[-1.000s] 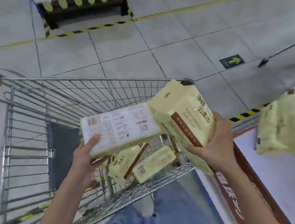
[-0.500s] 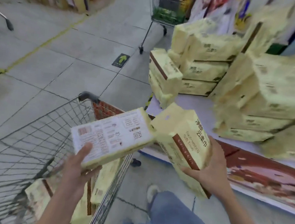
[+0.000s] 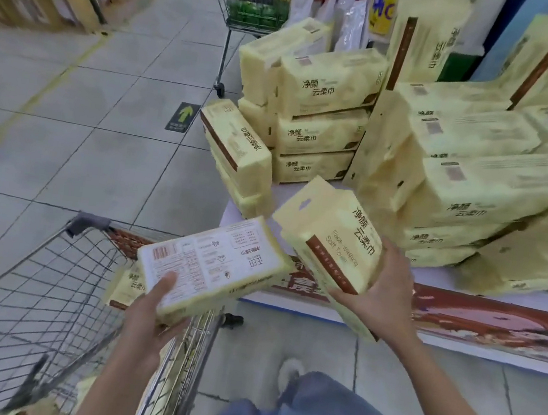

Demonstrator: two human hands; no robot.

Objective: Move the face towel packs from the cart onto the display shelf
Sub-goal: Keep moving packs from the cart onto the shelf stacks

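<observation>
The cart (image 3: 91, 222) is standing at the lower left, its wire basket partly blurred; at least one face towel pack (image 3: 130, 284) is lying inside it, near the right wall. The left grip (image 3: 148, 323) is clasping a second pack (image 3: 210, 265) — thumb on top, fingers curled underneath — and is holding it flat, printed back label facing up, above the cart's right edge. A green arrow sticker (image 3: 183, 117) is showing on the tiled floor beyond. The right grip (image 3: 382, 300) is clasping a third pack (image 3: 334, 235) from below and behind; this pack is tilting, hang-tab end pointing up and left, over the front edge of the display shelf (image 3: 436, 280); its lower left corner is sitting just beside the second pack. The stacked packs (image 3: 322, 110) are occupying the shelf in several layers — some are standing on end; a second cart (image 3: 252, 4) is standing behind the stack.
</observation>
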